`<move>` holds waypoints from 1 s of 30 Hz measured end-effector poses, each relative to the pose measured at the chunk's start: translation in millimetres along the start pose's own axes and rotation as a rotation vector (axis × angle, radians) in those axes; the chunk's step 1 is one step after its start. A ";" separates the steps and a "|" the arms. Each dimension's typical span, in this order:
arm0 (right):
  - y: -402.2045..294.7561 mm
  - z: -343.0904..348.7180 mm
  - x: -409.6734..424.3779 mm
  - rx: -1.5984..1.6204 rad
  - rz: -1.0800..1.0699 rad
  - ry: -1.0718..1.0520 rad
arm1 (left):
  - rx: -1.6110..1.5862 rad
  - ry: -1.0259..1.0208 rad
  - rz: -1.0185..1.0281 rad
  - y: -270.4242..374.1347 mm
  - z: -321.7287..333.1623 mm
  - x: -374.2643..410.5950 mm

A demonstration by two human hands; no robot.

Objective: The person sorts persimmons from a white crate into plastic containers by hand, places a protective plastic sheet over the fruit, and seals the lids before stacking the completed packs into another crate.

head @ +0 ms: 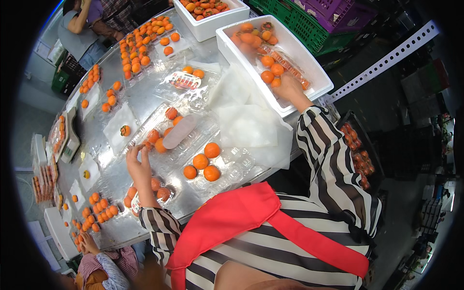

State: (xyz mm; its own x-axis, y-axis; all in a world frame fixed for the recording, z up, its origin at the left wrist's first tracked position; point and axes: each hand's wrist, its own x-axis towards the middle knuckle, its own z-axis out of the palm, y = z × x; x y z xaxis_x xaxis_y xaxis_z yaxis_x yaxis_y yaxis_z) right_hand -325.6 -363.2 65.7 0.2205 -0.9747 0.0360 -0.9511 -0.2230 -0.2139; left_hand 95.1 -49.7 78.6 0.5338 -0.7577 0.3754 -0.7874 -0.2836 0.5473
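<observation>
My right hand (289,87) reaches into a white foam box (232,50) and touches a persimmon (276,82) at the lower end of the fruit there; its fingertips are partly hidden. Beside it in the box lies a narrow clear plastic tray (286,67). My left hand (139,158) is over the metal table, thumb and fingers apart, at the edge of a clear clamshell pack (181,130) with persimmons and a blank pale oval label (180,131). An open clear tray (233,163) nearer me has several persimmons at its left end.
White sheets (250,125) lie beside the foam box. A labelled pack (185,80), rows of persimmons (136,47) and a scale (71,145) stand across the table (145,98). A second foam box (210,25) and green crates (308,29) are behind. A co-worker's hand (88,243) is at lower left.
</observation>
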 end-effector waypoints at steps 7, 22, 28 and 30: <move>22.8 25.2 1.4 0.182 -0.085 0.203 | -0.084 0.052 0.028 9.6 4.1 5.5; 7.2 12.5 5.7 -0.131 -0.217 0.072 | -0.048 0.062 0.046 9.1 0.2 0.0; -2.9 3.8 -6.7 -0.101 -0.156 0.054 | -0.027 0.063 0.035 6.4 -0.1 -0.8; -15.5 -11.1 -9.5 -0.146 -0.150 -0.006 | -0.053 0.040 0.006 7.2 -0.1 -4.3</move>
State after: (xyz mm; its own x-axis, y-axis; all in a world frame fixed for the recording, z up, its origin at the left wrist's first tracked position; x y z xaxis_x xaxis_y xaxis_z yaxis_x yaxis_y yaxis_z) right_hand -315.4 -350.6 79.5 0.3629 -0.9304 0.0506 -0.9287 -0.3656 -0.0626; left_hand 87.2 -48.5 81.0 0.5421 -0.7346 0.4079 -0.7737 -0.2470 0.5835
